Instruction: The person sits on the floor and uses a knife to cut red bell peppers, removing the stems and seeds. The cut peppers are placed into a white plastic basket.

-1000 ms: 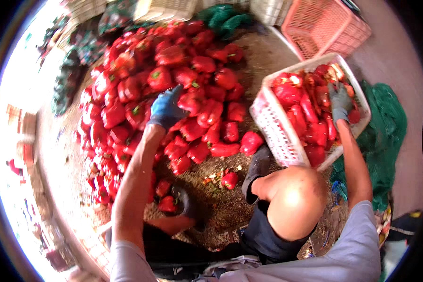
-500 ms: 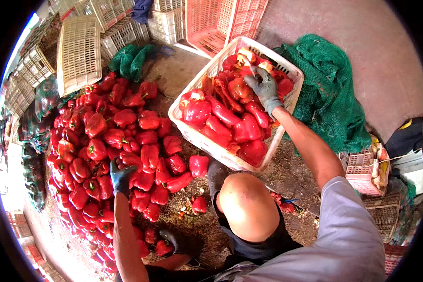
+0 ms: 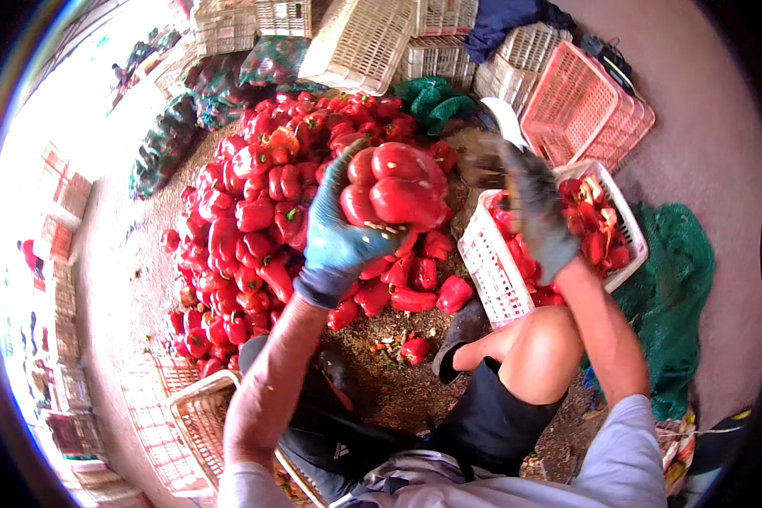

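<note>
My left hand (image 3: 340,241), in a blue-grey glove, is raised over the pile and closed around a large red bell pepper (image 3: 402,188). The pepper's lobed end faces up, and a few pale seeds cling to the glove below it. My right hand (image 3: 543,212), in a dark grey glove, hovers over the left part of a white plastic crate (image 3: 489,254). Motion smears its fingers, so whatever they may hold cannot be made out. Inside the crate lie red peppers (image 3: 597,245), some showing pale insides. A big heap of whole red bell peppers (image 3: 250,212) spreads beneath and left of my left hand.
A pink crate (image 3: 567,110) stands behind the white one, near pale stacked crates (image 3: 364,42). Green netting (image 3: 669,288) lies to the right. Filled net sacks (image 3: 165,148) edge the heap. By my left leg sits another pale crate (image 3: 207,423). A loose pepper (image 3: 414,350) lies between my feet.
My left hand has lifted a bell pepper off the heap and brought it up to the middle. My right hand has drawn back from the crate's contents toward it. The view has swung left.
</note>
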`<state>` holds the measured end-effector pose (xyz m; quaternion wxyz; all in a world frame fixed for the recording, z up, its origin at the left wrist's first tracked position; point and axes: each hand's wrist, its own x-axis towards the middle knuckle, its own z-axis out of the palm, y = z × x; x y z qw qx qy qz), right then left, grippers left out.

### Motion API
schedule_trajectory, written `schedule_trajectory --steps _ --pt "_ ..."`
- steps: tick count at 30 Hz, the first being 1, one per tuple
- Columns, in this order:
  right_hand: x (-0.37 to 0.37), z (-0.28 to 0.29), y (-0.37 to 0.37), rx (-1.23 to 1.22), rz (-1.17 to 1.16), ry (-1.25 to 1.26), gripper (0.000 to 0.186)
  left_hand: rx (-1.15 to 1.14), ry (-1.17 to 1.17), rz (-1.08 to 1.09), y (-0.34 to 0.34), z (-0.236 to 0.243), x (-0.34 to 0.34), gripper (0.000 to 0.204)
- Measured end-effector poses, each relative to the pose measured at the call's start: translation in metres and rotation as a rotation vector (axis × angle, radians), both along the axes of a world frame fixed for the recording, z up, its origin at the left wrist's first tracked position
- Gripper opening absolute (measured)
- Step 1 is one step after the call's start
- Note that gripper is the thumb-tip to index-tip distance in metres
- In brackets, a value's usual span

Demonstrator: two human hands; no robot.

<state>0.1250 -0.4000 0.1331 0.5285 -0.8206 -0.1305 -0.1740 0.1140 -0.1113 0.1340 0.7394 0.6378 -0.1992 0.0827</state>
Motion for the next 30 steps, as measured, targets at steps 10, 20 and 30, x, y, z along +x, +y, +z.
schedule_trajectory --steps 10,20,30 --pt "0.015 -0.048 0.136 0.701 0.601 0.178 0.033 0.788 -0.546 0.684 -0.005 0.007 -0.056 0.096" --pt "0.018 -0.034 0.145 1.148 0.988 0.731 0.04 -0.381 0.102 -0.257 0.028 -0.002 -0.082 0.104" --pt "-0.003 0.004 0.166 1.159 0.491 0.869 0.033 -0.347 0.135 -0.103 0.02 -0.026 -0.076 0.136"
